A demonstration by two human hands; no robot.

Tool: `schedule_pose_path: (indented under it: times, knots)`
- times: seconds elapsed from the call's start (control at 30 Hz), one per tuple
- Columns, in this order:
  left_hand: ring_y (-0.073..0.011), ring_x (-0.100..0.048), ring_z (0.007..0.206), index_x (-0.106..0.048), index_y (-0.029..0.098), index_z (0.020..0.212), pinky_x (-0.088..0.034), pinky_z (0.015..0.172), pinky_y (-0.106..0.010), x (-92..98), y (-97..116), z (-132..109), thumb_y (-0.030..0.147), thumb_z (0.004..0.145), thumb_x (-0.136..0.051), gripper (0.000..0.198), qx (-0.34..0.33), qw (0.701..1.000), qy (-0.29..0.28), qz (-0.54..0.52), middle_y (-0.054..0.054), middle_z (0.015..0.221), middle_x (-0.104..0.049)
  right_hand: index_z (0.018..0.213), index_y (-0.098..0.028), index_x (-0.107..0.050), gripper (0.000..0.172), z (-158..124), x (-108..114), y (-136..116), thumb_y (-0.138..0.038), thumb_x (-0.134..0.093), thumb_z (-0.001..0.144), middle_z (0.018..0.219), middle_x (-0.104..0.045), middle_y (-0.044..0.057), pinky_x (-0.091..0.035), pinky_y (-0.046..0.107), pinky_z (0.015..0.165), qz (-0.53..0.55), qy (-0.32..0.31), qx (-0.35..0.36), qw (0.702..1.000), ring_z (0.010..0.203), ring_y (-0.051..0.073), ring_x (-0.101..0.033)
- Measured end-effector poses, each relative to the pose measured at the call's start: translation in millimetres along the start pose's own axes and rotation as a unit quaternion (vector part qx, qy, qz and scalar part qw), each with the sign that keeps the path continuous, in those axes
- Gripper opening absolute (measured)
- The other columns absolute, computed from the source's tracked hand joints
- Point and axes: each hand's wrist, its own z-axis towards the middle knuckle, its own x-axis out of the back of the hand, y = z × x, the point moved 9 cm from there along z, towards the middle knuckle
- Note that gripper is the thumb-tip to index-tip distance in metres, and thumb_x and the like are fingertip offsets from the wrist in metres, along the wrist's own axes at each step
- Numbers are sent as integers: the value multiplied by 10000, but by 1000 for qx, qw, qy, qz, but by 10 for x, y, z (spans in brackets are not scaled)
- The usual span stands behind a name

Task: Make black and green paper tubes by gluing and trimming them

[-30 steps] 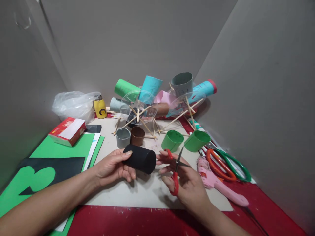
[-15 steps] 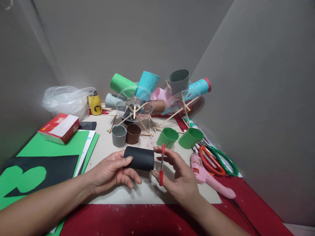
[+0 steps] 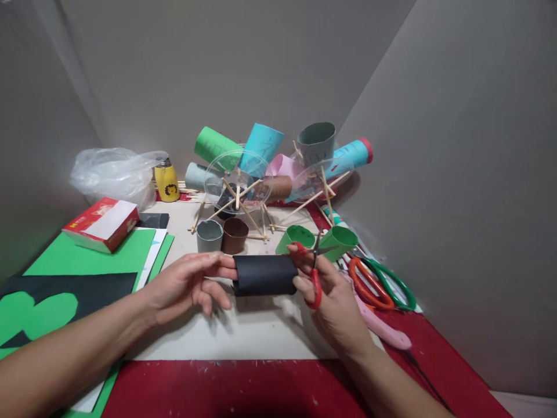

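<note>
A black paper tube lies level between my hands, above the pale board. Two fingers of my left hand reach into its left end, their tips hidden inside; the other fingers hang loosely curled below. My right hand has small red-handled scissors on its fingers, blades parted and pointing up and away. The same hand's fingertips pinch the tube's right end. Just behind the tube stand a grey paper ring, a brown paper ring and two green paper rings, one of them partly behind the scissors.
Wooden-stick stands with clear discs and coloured tubes fill the back. Green and black sheets and a red box lie left. A pink glue gun and larger orange- and green-handled scissors lie right. Walls rise behind and beside.
The black tube has moved right. My left thumb has come off its outside, and fingers now enter its left end. The scissors have turned in my right hand, blades now showing, and that hand pinches the tube.
</note>
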Motion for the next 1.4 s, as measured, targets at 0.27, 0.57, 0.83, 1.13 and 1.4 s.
schedule_pose_path:
  times: [0.27, 0.57, 0.83, 1.13, 1.4]
  knots:
    - [-184, -650, 1046, -614, 180, 1193, -504, 886, -271, 54, 13, 41, 244, 768, -749, 451, -37, 997, -4, 71, -108, 1246, -640, 1128, -290, -668, 479, -66, -293, 29, -529, -770, 724, 1102, -716, 76, -540, 345, 873, 137, -107, -91, 981, 991, 241, -682]
    - [-266, -514, 1277, -493, 178, 1362, -342, 1072, -389, -132, -326, -2, 300, 847, -677, 560, 44, 995, -90, -5, -156, 1382, -544, 1119, -257, -636, 521, -145, -437, 129, -541, -777, 706, 986, -713, 80, -532, 383, 828, 198, -147, -154, 957, 970, 271, -671]
    - [-264, -704, 880, -556, 137, 1264, -525, 813, -396, -235, -668, 57, 361, 895, -590, 433, 88, 987, -62, -121, -177, 1142, -677, 1189, -257, -624, 503, -231, -647, 300, -418, -803, 747, 1031, -705, 62, -499, 311, 822, 211, -223, -174, 936, 932, 204, -661]
    - [-256, -714, 718, -521, 207, 1289, -538, 613, -346, -55, -726, 46, 334, 871, -592, 443, 101, 987, 6, -124, -131, 1104, -669, 1113, -246, -600, 360, -189, -611, 355, -404, -734, 818, 1079, -672, 68, -477, 346, 917, 37, -226, -125, 965, 1018, 223, -635]
    - [-214, -695, 754, -656, 97, 1010, -512, 699, -283, 99, -683, 70, 305, 795, -685, 301, 87, 983, 90, -132, -128, 887, -712, 834, -218, -538, 249, -219, -365, 200, -458, -590, 877, 699, -571, -17, -448, 262, 618, -135, -189, -109, 966, 643, 154, -541]
